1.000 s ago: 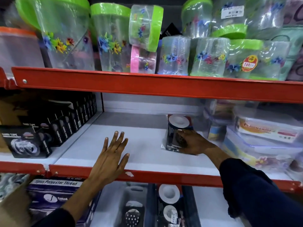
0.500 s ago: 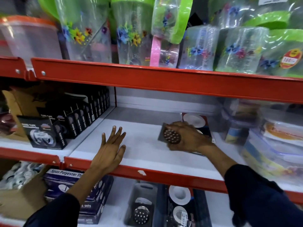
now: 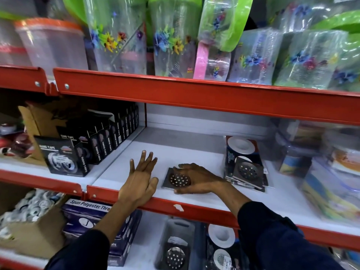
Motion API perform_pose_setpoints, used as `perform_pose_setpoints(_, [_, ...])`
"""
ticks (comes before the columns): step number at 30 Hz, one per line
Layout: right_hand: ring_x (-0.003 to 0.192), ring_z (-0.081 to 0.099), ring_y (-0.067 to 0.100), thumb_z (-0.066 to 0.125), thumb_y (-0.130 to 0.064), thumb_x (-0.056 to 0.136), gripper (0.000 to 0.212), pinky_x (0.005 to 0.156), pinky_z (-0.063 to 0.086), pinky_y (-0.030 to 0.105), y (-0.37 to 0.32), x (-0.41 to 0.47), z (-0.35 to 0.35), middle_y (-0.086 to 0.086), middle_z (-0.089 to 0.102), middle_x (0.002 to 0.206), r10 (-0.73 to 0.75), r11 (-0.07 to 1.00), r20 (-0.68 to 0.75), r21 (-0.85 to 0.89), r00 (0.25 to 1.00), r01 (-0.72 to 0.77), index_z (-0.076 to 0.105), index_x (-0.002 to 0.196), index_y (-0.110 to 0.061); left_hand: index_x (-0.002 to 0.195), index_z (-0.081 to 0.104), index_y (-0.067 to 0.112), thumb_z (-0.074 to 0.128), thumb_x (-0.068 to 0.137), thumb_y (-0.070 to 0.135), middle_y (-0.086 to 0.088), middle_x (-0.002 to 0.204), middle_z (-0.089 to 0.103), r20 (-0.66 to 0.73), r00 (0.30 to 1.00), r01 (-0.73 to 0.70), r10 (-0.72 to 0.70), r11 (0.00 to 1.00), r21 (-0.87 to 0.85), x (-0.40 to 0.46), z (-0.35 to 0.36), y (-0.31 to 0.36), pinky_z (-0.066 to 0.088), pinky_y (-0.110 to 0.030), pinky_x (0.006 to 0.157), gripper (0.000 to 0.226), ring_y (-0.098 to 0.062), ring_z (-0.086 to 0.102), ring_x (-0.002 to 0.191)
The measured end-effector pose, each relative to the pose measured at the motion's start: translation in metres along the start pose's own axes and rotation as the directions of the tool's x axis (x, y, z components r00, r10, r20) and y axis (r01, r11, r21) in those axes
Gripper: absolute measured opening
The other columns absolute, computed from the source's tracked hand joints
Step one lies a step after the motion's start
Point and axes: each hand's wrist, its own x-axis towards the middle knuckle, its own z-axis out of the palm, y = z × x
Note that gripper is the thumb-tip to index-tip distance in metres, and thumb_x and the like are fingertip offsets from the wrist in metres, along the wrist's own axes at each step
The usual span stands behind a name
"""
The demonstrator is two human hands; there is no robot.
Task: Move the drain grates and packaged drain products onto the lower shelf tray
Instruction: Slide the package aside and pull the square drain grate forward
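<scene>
A square steel drain grate [image 3: 176, 179] with a perforated round centre lies near the front of the white middle shelf [image 3: 194, 151]. My right hand [image 3: 196, 180] covers its right side, fingers curled over its edges. My left hand [image 3: 141, 178] hovers flat just left of it, fingers spread, holding nothing. A stack of packaged drain products [image 3: 244, 164] sits to the right on the same shelf. On the lower shelf, a grey tray [image 3: 177, 227] holds another grate [image 3: 175, 255], with packaged drain products [image 3: 221, 248] beside it.
Black nano tape boxes [image 3: 83, 145] fill the shelf's left bay. Wrapped plastic containers [image 3: 327, 164] crowd the right side. Flower-printed jars [image 3: 175, 36] line the shelf above. Below left are a thread box [image 3: 87, 215] and a cardboard box [image 3: 29, 227]. A red rail [image 3: 194, 209] edges the shelf.
My right hand has drawn the grate off the stack and leftward toward the shelf's front edge. My left hand has stayed near the edge, open. The camera has shifted leftward and closer.
</scene>
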Motion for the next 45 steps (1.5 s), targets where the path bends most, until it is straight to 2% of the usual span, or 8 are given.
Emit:
perform_pose_setpoints(4, [0.152,0.013,0.019,0.055,-0.067,0.084,0.088,0.125,0.016,0.043,0.018,-0.028,-0.016,-0.006,0.015,0.166,0.034,0.999,-0.208,-0.016,0.978,-0.038,0.017,0.156,-0.034,0.155,0.017,0.016,0.015,0.079,0.045,0.003,0.166,0.000,0.007,1.000,0.012,-0.012,1.000,0.028,0.000,0.002,-0.004,-0.009,-0.049,0.124,0.082,-0.007,-0.021,0.149])
perform_pose_setpoints(8, [0.147,0.030,0.031,0.062,-0.060,0.075,0.092,0.120,0.030,0.049,0.075,-0.067,-0.034,-0.001,0.032,0.159,0.257,0.954,-0.382,-0.044,0.888,-0.295,0.022,0.153,-0.029,0.155,0.017,0.017,0.016,0.079,0.045,0.004,0.165,0.000,0.000,1.000,0.010,-0.010,0.999,0.032,0.002,0.005,-0.003,-0.012,-0.047,0.124,0.081,-0.006,-0.021,0.149])
perform_pose_setpoints(15, [0.137,0.038,0.036,0.068,-0.058,0.052,0.097,0.113,0.037,0.052,0.119,-0.095,-0.035,0.005,0.041,0.149,0.415,0.881,-0.264,-0.123,0.870,-0.458,0.035,0.139,-0.029,0.154,0.020,0.017,0.017,0.079,0.047,0.003,0.165,0.005,-0.002,1.000,0.011,-0.011,0.999,0.042,0.001,0.005,-0.003,-0.010,-0.046,0.125,0.081,-0.006,-0.020,0.150])
perform_pose_setpoints(18, [0.125,0.050,0.033,0.068,-0.063,0.046,0.089,0.103,0.047,0.048,0.126,-0.094,-0.039,0.001,0.053,0.137,0.415,0.891,-0.245,-0.086,0.876,-0.446,0.042,0.126,-0.034,0.154,0.021,0.017,0.017,0.078,0.047,0.002,0.165,0.005,0.000,1.000,0.017,-0.017,0.999,0.045,0.001,0.004,-0.002,-0.011,-0.045,0.124,0.082,-0.007,-0.020,0.150])
perform_pose_setpoints(22, [0.124,0.053,0.030,0.075,-0.064,0.045,0.102,0.104,0.046,0.052,0.121,-0.097,-0.056,0.000,0.056,0.135,0.359,0.924,-0.259,-0.036,0.897,-0.380,0.038,0.136,-0.035,0.154,0.021,0.017,0.018,0.077,0.047,0.003,0.165,0.005,0.002,1.000,0.026,-0.026,0.999,0.040,0.001,0.003,0.000,-0.011,-0.046,0.124,0.083,-0.006,-0.021,0.149])
perform_pose_setpoints(27, [0.105,0.061,0.016,0.081,-0.062,0.059,0.070,0.093,0.054,0.039,0.063,-0.072,-0.070,-0.013,0.062,0.118,0.187,0.980,-0.244,0.114,0.951,-0.164,0.051,0.121,-0.048,0.154,0.022,0.017,0.019,0.077,0.046,0.001,0.165,0.007,-0.002,0.999,0.034,-0.034,0.998,0.047,0.001,0.002,0.002,-0.007,-0.049,0.125,0.082,-0.009,-0.018,0.150])
perform_pose_setpoints(35, [0.125,0.054,0.016,0.081,-0.067,0.060,0.088,0.103,0.045,0.033,-0.005,0.008,-0.040,-0.010,0.057,0.139,0.100,0.990,0.044,0.090,0.994,-0.104,0.052,0.138,-0.037,0.153,0.024,0.017,0.020,0.077,0.044,0.000,0.166,0.009,-0.018,0.999,0.033,-0.033,0.998,0.050,0.001,0.002,0.002,-0.007,-0.047,0.125,0.081,-0.011,-0.016,0.151])
perform_pose_setpoints(45, [0.141,0.041,0.021,0.077,-0.068,0.064,0.100,0.115,0.037,0.044,-0.008,0.015,-0.023,-0.005,0.040,0.156,0.055,0.997,0.086,0.051,0.995,-0.060,0.036,0.148,-0.034,0.153,0.025,0.018,0.023,0.075,0.042,0.002,0.165,0.011,-0.025,0.999,0.044,-0.043,0.998,0.050,0.003,0.003,0.000,-0.005,-0.046,0.126,0.081,-0.010,-0.014,0.152])
